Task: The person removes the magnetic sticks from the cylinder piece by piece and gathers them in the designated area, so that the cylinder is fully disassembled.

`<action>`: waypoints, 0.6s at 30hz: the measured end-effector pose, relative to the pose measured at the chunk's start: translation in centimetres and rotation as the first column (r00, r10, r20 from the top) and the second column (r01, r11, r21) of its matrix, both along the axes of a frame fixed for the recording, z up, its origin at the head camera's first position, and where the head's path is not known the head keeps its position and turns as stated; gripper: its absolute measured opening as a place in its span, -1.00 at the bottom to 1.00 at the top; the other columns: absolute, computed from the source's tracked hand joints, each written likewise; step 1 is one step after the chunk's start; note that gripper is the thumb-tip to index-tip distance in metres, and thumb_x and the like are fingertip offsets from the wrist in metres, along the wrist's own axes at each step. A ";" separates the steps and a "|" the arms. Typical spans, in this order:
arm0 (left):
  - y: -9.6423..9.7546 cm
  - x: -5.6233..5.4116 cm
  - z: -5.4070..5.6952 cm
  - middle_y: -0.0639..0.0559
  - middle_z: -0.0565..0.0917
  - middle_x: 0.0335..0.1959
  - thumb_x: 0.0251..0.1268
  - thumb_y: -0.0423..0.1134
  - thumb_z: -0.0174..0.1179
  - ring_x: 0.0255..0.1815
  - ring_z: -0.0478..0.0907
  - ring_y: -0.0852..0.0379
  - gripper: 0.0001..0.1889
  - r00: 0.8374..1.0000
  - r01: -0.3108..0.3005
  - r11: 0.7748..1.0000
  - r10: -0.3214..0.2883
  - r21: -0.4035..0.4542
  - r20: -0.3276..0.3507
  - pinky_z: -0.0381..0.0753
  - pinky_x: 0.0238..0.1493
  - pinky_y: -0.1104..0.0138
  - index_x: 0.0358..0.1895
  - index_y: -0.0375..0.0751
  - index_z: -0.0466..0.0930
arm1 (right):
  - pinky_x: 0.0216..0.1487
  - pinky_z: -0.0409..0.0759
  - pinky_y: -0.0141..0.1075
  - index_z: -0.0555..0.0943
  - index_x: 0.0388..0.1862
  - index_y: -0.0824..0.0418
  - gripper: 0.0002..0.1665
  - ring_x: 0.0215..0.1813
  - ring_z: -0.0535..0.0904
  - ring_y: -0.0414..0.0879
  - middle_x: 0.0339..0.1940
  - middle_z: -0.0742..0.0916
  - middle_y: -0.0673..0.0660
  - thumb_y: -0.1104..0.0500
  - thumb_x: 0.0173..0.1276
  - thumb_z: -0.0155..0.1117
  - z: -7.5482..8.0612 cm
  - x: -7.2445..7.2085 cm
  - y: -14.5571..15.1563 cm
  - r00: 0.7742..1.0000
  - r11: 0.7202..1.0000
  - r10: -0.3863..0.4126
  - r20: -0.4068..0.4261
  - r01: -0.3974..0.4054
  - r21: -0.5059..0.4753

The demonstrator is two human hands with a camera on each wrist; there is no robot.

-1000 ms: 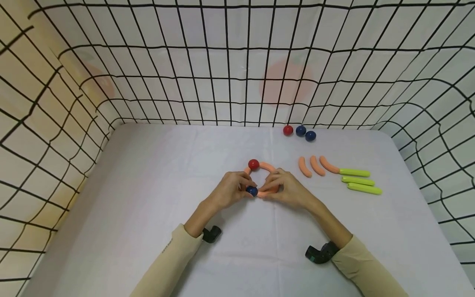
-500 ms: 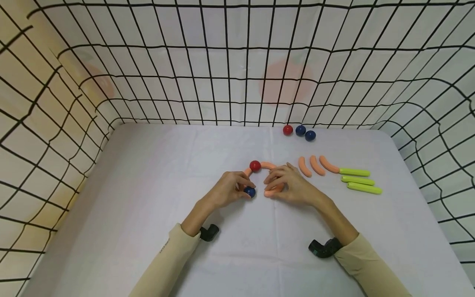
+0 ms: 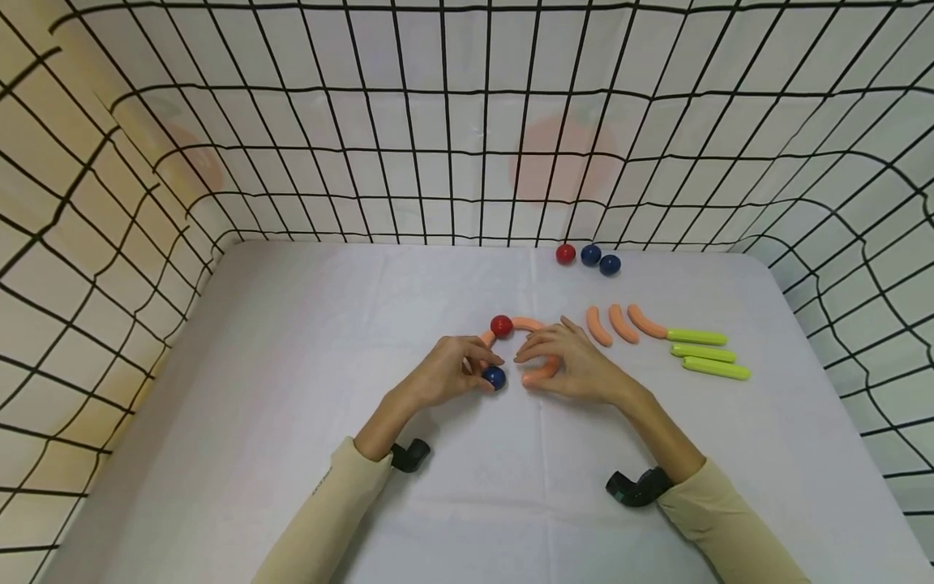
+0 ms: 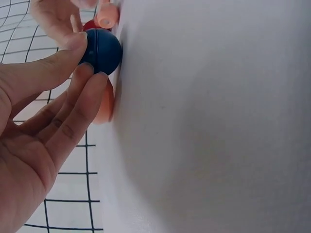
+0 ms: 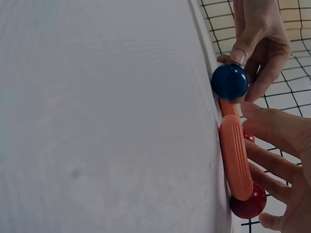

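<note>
My left hand [image 3: 448,369] pinches a dark blue ball [image 3: 494,378] between thumb and fingertips. An orange curved rod [image 4: 104,107] runs from that ball back toward a red ball [image 3: 501,326], and another orange curved rod [image 3: 527,324] extends right from the red one. My right hand [image 3: 572,361] is spread around the ring's right side, thumb and fingers apart. By its thumb lies a ribbed orange curved rod [image 5: 235,158], its free end a short gap from the blue ball. A second red ball [image 5: 249,201] sits at that rod's other end, hidden under the hand in the head view.
To the right lie several orange curved rods [image 3: 623,324] and several straight green rods [image 3: 717,370]. Near the back edge sit a loose red ball [image 3: 565,254] and two blue balls [image 3: 610,264]. Black wire mesh [image 3: 467,154] walls the white table [image 3: 292,324] at the back and sides.
The right hand's orange rod has come away from the blue ball and shifted right, leaving a gap. The right fingers have since loosened. My left hand still holds the blue ball in nearly the same place.
</note>
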State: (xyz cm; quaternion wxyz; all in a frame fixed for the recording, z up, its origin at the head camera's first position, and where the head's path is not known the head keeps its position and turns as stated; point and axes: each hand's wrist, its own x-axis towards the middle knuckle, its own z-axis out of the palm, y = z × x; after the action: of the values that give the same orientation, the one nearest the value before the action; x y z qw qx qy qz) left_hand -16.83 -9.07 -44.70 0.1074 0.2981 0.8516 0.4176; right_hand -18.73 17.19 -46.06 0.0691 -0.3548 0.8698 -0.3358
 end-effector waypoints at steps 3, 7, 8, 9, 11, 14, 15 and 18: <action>-0.2 -0.2 0.0 -0.13 0.77 -0.10 0.17 -0.42 0.50 -0.31 0.62 0.24 -0.69 1.000 -0.013 1.000 0.012 0.010 0.012 0.68 -0.20 0.50 0.01 -0.36 0.79 | 0.64 -0.06 0.39 0.78 0.05 0.12 -0.59 0.35 0.54 0.10 0.09 0.80 0.02 0.10 0.22 0.61 0.1 0.2 -0.3 1.000 1.000 -0.029 0.004 0.029 -0.010; -0.5 -0.5 -0.1 -0.15 0.77 -0.02 0.21 -0.46 0.45 -0.25 0.67 0.14 -0.71 0.998 -0.059 0.997 0.059 0.041 0.006 0.70 -0.19 0.46 0.02 -0.36 0.78 | 0.63 0.06 0.32 0.78 0.08 0.13 -0.56 0.33 0.56 0.08 0.08 0.82 0.02 0.10 0.20 0.62 0.1 0.6 -0.8 0.999 0.998 -0.053 0.006 0.053 -0.034; -0.6 -0.6 -0.1 -0.16 0.76 0.01 0.22 -0.47 0.45 -0.22 0.68 0.10 -0.71 0.997 -0.075 0.996 0.075 0.048 -0.008 0.72 -0.18 0.43 0.02 -0.36 0.78 | 0.61 0.12 0.30 0.78 0.08 0.12 -0.55 0.33 0.57 0.07 0.07 0.82 0.01 0.10 0.20 0.62 0.2 0.7 -1.0 0.998 0.998 -0.055 0.009 0.055 -0.043; -0.7 -0.8 -0.1 -0.17 0.75 0.04 0.21 -0.47 0.44 -0.17 0.70 0.06 -0.71 0.995 -0.090 0.995 0.092 0.051 -0.027 0.74 -0.17 0.40 0.02 -0.36 0.78 | 0.59 0.18 0.27 0.78 0.08 0.11 -0.55 0.32 0.57 0.05 0.07 0.82 0.00 0.10 0.20 0.63 0.2 0.8 -1.1 0.998 0.997 -0.054 0.012 0.054 -0.051; -0.9 -1.1 -0.2 -0.21 0.71 0.12 0.20 -0.47 0.45 -0.05 0.71 -0.03 -0.69 0.991 -0.115 0.992 0.118 0.050 -0.064 0.78 -0.11 0.30 0.03 -0.34 0.78 | 0.51 0.29 0.22 0.78 0.09 0.10 -0.54 0.32 0.58 0.03 0.08 0.82 -0.02 0.09 0.20 0.63 0.3 1.0 -1.5 0.999 0.997 -0.041 0.016 0.042 -0.066; -1.2 -1.8 -0.4 -0.28 0.63 0.27 0.18 -0.48 0.46 0.19 0.65 -0.16 -0.67 0.989 -0.111 0.993 0.114 0.032 -0.091 0.76 0.13 0.13 0.05 -0.31 0.79 | 0.42 0.41 0.13 0.77 0.12 0.09 -0.52 0.32 0.60 -0.01 0.08 0.83 -0.06 0.10 0.20 0.63 0.3 1.3 -2.2 1.000 0.996 -0.003 0.026 0.006 -0.091; -1.3 -2.0 -0.4 -0.30 0.60 0.32 0.18 -0.48 0.46 0.27 0.61 -0.19 -0.66 0.991 -0.099 0.995 0.101 0.021 -0.089 0.72 0.22 0.08 0.05 -0.29 0.79 | 0.42 0.44 0.11 0.77 0.13 0.09 -0.52 0.32 0.61 -0.03 0.09 0.83 -0.07 0.11 0.21 0.63 0.3 1.3 -2.4 0.999 0.995 0.009 0.031 -0.006 -0.097; -1.6 -2.4 -0.5 -0.30 0.52 0.42 0.19 -0.44 0.46 0.46 0.47 -0.23 -0.69 0.997 -0.059 0.998 0.058 -0.014 -0.040 0.51 0.47 -0.04 0.03 -0.26 0.81 | 0.40 0.52 0.06 0.77 0.12 0.09 -0.53 0.28 0.64 -0.06 0.09 0.82 -0.05 0.13 0.22 0.62 0.2 1.5 -2.9 0.998 0.994 0.028 0.056 -0.022 -0.110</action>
State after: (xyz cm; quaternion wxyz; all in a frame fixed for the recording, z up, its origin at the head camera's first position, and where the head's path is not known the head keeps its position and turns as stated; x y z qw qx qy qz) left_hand -19.26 -10.64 -45.21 0.0803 0.2806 0.8651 0.4080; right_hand -17.21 14.24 -45.83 0.0786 -0.3591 0.8433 -0.3921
